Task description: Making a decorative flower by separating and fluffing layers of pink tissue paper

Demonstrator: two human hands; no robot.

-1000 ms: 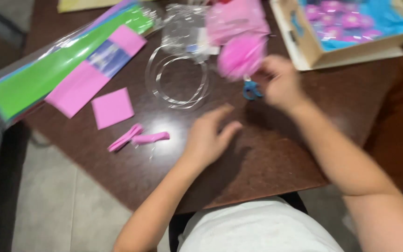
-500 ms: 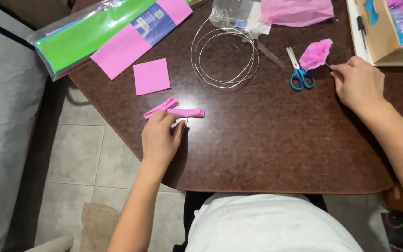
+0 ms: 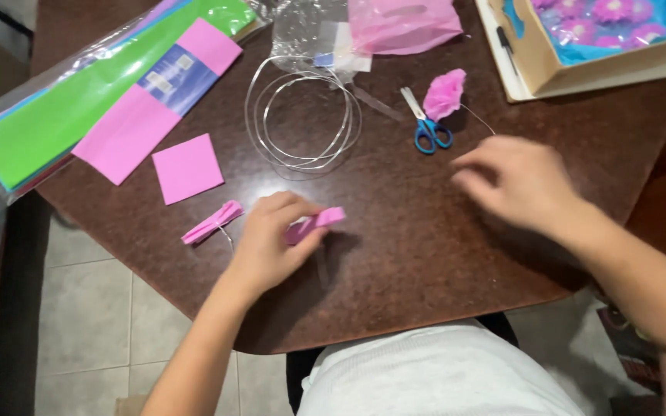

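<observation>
Left hand (image 3: 271,246): pinches folded pink paper strip (image 3: 314,223), its end jutting rightward.
Right hand (image 3: 518,181): open, empty, hovering well apart over surface (image 3: 425,246).

Even indoor light, soft glare on the dark surface (image 3: 441,254), right hand (image 3: 514,181) motion-blurred, edges slightly soft.

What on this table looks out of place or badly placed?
The pack of coloured paper sheets hangs over the table edge at the left, so it could slide off. The scissors lie open beside the wire coil. Nothing looks spilled or damaged.
</observation>
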